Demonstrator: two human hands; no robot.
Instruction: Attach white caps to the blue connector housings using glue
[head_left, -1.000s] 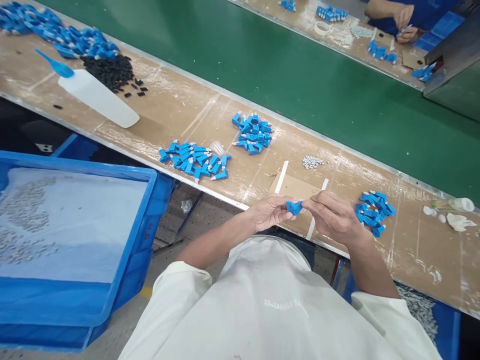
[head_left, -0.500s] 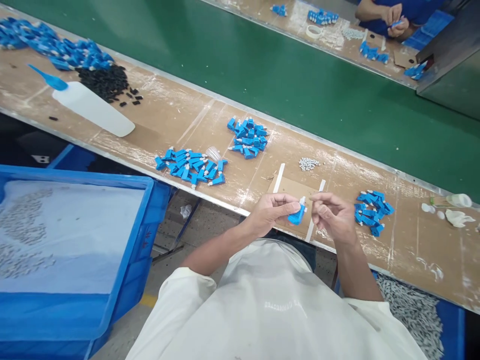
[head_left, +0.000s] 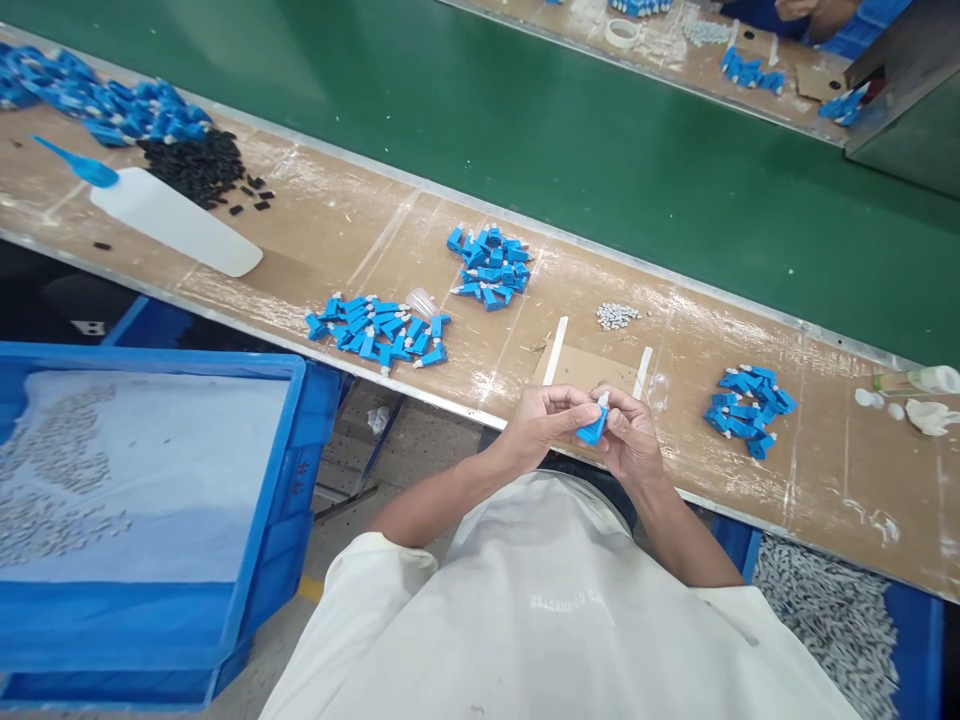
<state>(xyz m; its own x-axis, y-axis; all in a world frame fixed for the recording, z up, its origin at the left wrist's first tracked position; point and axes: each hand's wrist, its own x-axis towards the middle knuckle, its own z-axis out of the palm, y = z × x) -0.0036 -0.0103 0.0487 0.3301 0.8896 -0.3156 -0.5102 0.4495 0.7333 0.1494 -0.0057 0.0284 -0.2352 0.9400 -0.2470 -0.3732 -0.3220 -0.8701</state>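
Between my hands, over the near edge of the bench, is a small blue plastic part with a white tip (head_left: 592,430). My left hand (head_left: 546,424) pinches it from the left, thumb on top. My right hand (head_left: 631,434) closes on its right side, fingers at the white end. Under the hands lies a cardboard sheet (head_left: 592,371) flanked by two white strips. Just beyond it is a small pile of grey pieces (head_left: 617,316). Similar blue parts are heaped to the right (head_left: 748,408) and left (head_left: 379,330).
A white scoop with a blue handle (head_left: 176,222) lies left, beside black pieces (head_left: 196,168). A blue crate (head_left: 283,450) stands at lower left, another bin (head_left: 911,640) at lower right. Beyond the bench runs a green belt (head_left: 600,180); a co-worker's hand (head_left: 795,8) shows past it.
My right hand has moved left and closed on the blue part, which it was apart from before. My left hand keeps its hold. The view has shifted slightly.
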